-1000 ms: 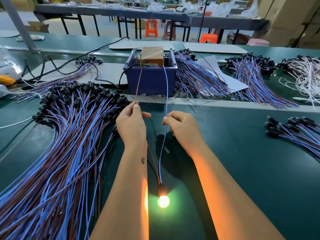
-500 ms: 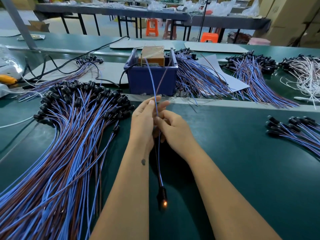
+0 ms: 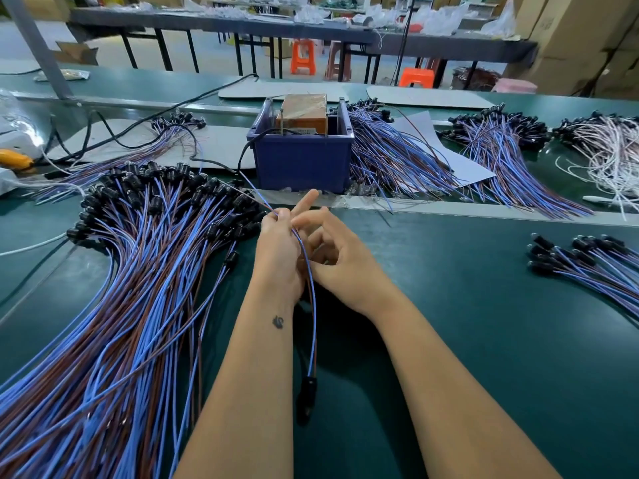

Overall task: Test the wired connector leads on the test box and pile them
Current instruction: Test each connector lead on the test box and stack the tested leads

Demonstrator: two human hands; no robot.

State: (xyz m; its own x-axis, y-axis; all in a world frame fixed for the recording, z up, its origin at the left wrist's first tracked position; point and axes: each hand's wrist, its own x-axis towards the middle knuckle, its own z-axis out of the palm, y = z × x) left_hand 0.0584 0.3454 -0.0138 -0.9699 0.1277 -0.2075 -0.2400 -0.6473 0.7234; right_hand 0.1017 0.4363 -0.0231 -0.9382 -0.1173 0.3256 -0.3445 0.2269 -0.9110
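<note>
Blue and brown wires of the lead (image 3: 313,305) have come away from the test box (image 3: 300,146), and its connector (image 3: 306,392), lit green a second ago, now hangs dark between the forearms. Judged from that, the test is done and piling comes next. Left hand (image 3: 278,248) pinches both wires together near their free ends; right hand (image 3: 340,261), fingers loosely curled, touches them just beside it. Big pile (image 3: 131,271) lies left on the green surface (image 3: 484,340).
</note>
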